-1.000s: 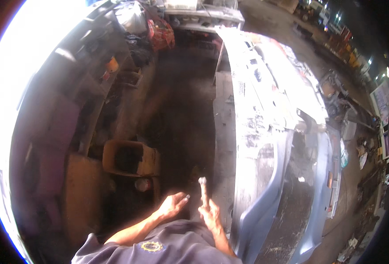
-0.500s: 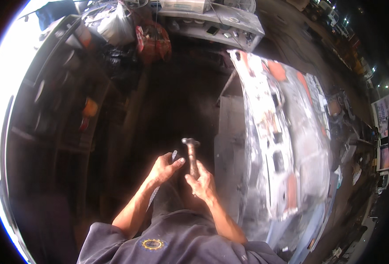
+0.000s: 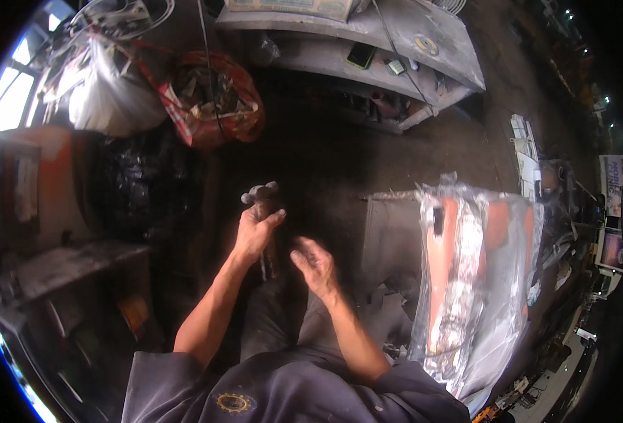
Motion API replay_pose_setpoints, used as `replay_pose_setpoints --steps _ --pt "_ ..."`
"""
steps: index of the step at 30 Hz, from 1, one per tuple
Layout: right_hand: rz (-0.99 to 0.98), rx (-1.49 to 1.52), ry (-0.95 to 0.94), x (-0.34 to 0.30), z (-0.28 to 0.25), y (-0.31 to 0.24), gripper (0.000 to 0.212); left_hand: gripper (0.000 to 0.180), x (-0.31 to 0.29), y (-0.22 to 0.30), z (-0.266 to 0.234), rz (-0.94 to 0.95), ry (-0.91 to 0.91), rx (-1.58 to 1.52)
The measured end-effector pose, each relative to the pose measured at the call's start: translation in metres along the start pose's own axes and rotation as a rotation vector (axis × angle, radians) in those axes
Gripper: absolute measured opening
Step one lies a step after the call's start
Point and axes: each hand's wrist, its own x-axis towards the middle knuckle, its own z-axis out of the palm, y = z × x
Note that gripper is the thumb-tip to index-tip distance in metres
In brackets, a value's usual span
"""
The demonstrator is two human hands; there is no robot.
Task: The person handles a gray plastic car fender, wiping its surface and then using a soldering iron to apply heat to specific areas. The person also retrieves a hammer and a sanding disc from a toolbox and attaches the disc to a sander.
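Note:
My left hand [image 3: 253, 236] is closed around a hammer [image 3: 260, 193], gripping it just under the head, with the head up and the handle pointing down toward my legs. A thin, narrow piece hangs beside the handle below that hand; its kind is hard to make out. To the right and slightly lower, my right hand [image 3: 316, 268] is apart from the hammer. Its fingers are loosely bent and spread, slightly blurred, with nothing visible in them.
Ahead hang a red bag [image 3: 251, 127] of scraps and a white plastic bag [image 3: 110, 102]. A grey shelf unit [image 3: 459, 53] holds a phone [image 3: 361, 55]. At my right stands a large plastic-wrapped panel [image 3: 491, 282]; a dark bench [image 3: 78, 264] is on the left.
The hammer has passed from my right hand to my left, and my right hand has opened. The view has shifted, bringing the hanging bags and shelf unit closer.

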Motion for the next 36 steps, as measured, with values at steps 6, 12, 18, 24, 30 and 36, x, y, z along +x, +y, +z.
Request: replay_pose_setpoints --steps 6,12,18,24,30,36 --pt "0.120 0.065 0.193 0.168 -0.056 0.034 0.045 0.024 0.172 -0.034 0.048 0.156 0.189 -0.085" --pt "0.174 0.200 0.313 0.352 -0.130 0.121 0.034 0.023 0.377 -0.107 0.083 0.308 0.386 0.027" --pt "0.161 0.180 0.337 0.520 -0.212 0.238 0.036 0.049 0.587 -0.176 0.079 -0.068 0.372 0.079" --pt "-0.059 -0.349 0.343 0.610 -0.258 0.301 0.037 0.050 0.676 -0.172 0.085 0.183 0.138 -0.232" --pt "-0.200 -0.735 0.175 0.615 -0.250 0.291 0.045 0.041 0.733 -0.137 0.080 0.422 0.081 -0.436" --pt "-0.173 -0.769 0.228 0.584 -0.274 0.287 0.043 0.039 0.776 -0.138 0.038 0.413 -0.169 -0.410"
